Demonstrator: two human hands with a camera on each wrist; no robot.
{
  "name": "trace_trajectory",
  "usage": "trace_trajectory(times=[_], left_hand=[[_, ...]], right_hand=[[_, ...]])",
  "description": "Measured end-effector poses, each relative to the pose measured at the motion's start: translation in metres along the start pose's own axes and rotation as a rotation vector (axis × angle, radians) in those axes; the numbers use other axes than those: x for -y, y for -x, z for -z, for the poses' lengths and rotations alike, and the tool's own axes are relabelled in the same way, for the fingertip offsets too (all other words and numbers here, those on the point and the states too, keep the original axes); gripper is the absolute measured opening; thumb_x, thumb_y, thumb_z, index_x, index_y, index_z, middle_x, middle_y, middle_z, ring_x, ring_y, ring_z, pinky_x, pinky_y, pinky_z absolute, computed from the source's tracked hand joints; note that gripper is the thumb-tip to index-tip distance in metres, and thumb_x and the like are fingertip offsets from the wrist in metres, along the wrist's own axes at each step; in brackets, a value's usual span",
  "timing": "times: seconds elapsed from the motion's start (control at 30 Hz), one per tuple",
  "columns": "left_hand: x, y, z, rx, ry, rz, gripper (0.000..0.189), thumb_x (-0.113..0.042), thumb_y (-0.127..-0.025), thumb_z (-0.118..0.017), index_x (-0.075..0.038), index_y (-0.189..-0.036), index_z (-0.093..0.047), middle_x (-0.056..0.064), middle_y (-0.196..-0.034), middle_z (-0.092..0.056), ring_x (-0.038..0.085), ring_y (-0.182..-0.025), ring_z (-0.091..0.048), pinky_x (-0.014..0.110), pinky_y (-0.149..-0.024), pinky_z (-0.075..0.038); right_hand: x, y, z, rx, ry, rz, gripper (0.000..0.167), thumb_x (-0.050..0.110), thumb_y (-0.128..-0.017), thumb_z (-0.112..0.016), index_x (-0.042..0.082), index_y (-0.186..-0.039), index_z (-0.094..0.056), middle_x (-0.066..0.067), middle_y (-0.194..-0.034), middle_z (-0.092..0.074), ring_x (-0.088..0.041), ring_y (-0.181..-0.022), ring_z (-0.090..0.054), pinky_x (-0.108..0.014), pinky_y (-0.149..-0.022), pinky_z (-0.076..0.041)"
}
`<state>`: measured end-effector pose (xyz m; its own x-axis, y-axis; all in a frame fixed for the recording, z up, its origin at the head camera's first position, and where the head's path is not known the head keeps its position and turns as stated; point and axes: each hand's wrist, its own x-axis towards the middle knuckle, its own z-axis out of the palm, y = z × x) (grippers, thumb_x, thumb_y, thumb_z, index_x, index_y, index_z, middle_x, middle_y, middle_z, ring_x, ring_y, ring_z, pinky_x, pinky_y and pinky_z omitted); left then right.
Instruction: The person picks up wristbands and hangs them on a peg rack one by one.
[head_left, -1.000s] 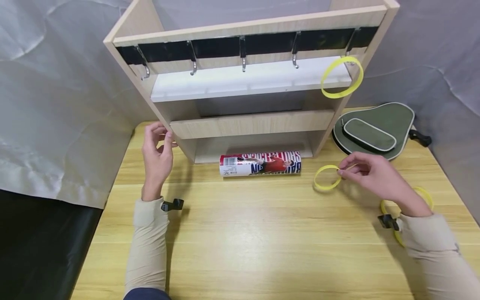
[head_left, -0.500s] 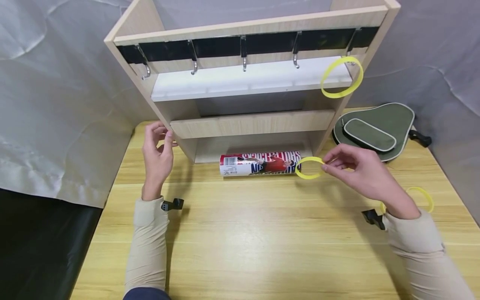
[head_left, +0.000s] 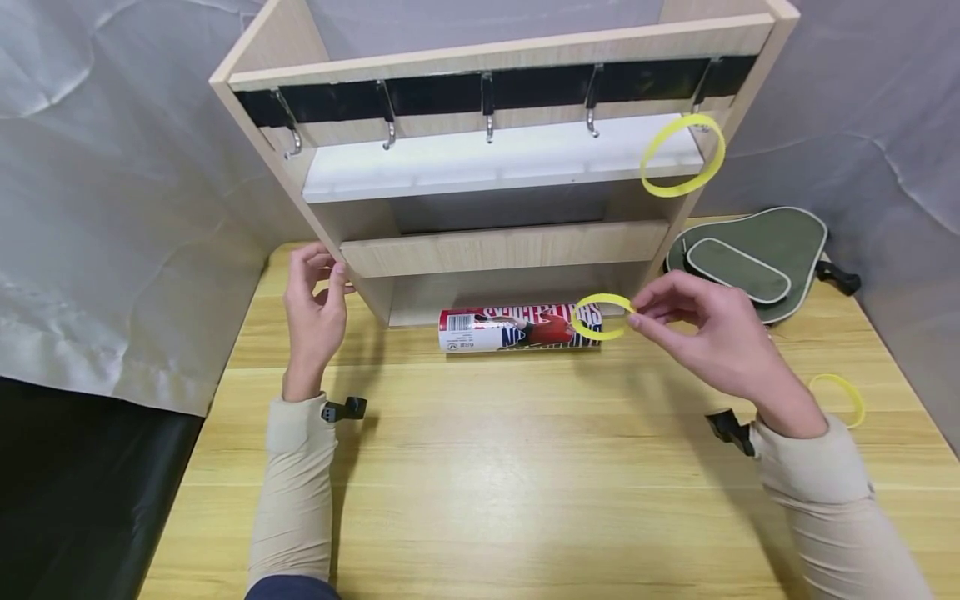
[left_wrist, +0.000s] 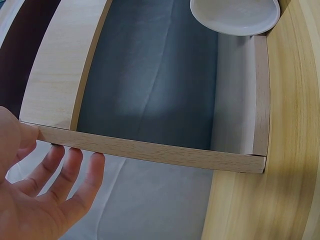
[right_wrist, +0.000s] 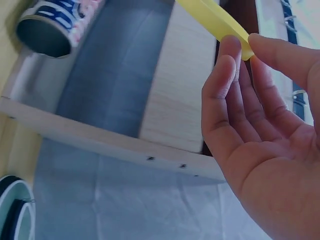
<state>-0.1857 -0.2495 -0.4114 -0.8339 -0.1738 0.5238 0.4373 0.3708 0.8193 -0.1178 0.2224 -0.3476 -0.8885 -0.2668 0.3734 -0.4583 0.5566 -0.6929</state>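
Right hand [head_left: 708,337] pinches a thin round yellow ring [head_left: 602,297], overlapping the 3 o'clock end of a red-white-blue printed tube [head_left: 495,332] in head view. Left hand [head_left: 315,321] grips the side panel of a pale boxy wooden shelf [head_left: 502,250] at 8 o'clock; second yellow ring [head_left: 663,191] hangs off the shelf's 2 o'clock metal hook [head_left: 705,79].

Partly hidden "SHUTTLECOCKS" and a barcode [head_left: 460,322] on the tube [head_left: 510,330].

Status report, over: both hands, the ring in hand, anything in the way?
Right hand pinching yellow ring, off the table. Left hand gripping rack side. Four hooks bare; nothing obviously blocking.
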Motion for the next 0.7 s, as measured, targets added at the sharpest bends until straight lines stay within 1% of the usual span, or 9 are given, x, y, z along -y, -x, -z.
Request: trace_trajectory(times=[0.13, 0.23, 0.33, 0.47, 0.6, 0.67, 0.7], left_hand=[[0.0, 0.0, 0.001, -0.003, 0.0, 0.004, 0.033, -0.003, -0.112, -0.056, 0.01, -0.141, -0.052, -0.006, -0.115, -0.066, 0.017, -0.097, -0.066, 0.014, -0.077, -0.065], [0.0, 0.001, 0.001, -0.006, 0.001, 0.006, 0.033, -0.003, -0.111, -0.056, 0.01, -0.141, -0.052, -0.007, -0.115, -0.066, 0.017, -0.097, -0.066, 0.014, -0.077, -0.065], [0.0, 0.001, 0.001, -0.006, 0.004, 0.003, 0.032, -0.003, -0.111, -0.056, 0.01, -0.141, -0.052, -0.01, -0.114, -0.066, 0.017, -0.097, -0.066, 0.016, -0.077, -0.066], [0.001, 0.0, 0.0, 0.0, 0.0, -0.003, 0.032, -0.003, -0.112, -0.056, 0.009, -0.141, -0.052, -0.012, -0.114, -0.065, 0.017, -0.097, -0.066, 0.018, -0.077, -0.066], [0.002, 0.0, 0.0, 0.004, -0.004, -0.002, 0.032, -0.003, -0.112, -0.055, 0.009, -0.141, -0.052, -0.012, -0.113, -0.065, 0.017, -0.098, -0.065, 0.017, -0.077, -0.066], [0.002, 0.0, 0.0, 0.002, -0.003, 0.0, 0.032, -0.004, -0.112, -0.055, 0.009, -0.142, -0.052, -0.012, -0.113, -0.065, 0.017, -0.098, -0.065, 0.016, -0.077, -0.065], [0.002, 0.0, 0.0, 0.001, -0.003, 0.002, 0.032, -0.004, -0.112, -0.055, 0.009, -0.142, -0.052, -0.012, -0.114, -0.065, 0.017, -0.098, -0.065, 0.017, -0.077, -0.065]], right_hand=[[0.01, -0.006, 0.004, -0.028, -0.039, 0.051, 0.023, -0.009, -0.088, -0.085, 0.006, -0.103, -0.077, 0.006, -0.095, -0.076, 0.002, -0.084, -0.071, -0.006, -0.08, -0.06], [0.017, -0.01, 0.007, -0.048, -0.079, 0.079, 0.025, -0.013, -0.087, -0.084, 0.004, -0.104, -0.077, 0.011, -0.096, -0.075, 0.0, -0.084, -0.072, -0.008, -0.079, -0.061], [0.021, -0.014, 0.008, -0.085, -0.134, 0.095, 0.026, -0.017, -0.085, -0.083, 0.0, -0.105, -0.076, 0.01, -0.098, -0.075, -0.003, -0.083, -0.074, -0.009, -0.079, -0.063], [0.027, -0.017, 0.006, -0.16, -0.205, 0.094, 0.025, -0.02, -0.085, -0.081, -0.006, -0.105, -0.075, 0.005, -0.098, -0.077, -0.004, -0.082, -0.076, -0.011, -0.079, -0.064], [0.034, -0.022, 0.006, -0.242, -0.227, 0.09, 0.022, -0.016, -0.087, -0.081, -0.009, -0.106, -0.075, 0.005, -0.098, -0.078, -0.005, -0.083, -0.076, -0.011, -0.081, -0.064], [0.038, -0.025, 0.005, -0.292, -0.242, 0.106, 0.021, -0.015, -0.087, -0.081, -0.011, -0.106, -0.074, 0.005, -0.1, -0.079, -0.006, -0.085, -0.076, -0.011, -0.081, -0.064], [0.039, -0.028, 0.005, -0.319, -0.267, 0.121, 0.02, -0.014, -0.087, -0.081, -0.013, -0.106, -0.074, 0.004, -0.1, -0.079, -0.007, -0.086, -0.076, -0.012, -0.082, -0.064]])
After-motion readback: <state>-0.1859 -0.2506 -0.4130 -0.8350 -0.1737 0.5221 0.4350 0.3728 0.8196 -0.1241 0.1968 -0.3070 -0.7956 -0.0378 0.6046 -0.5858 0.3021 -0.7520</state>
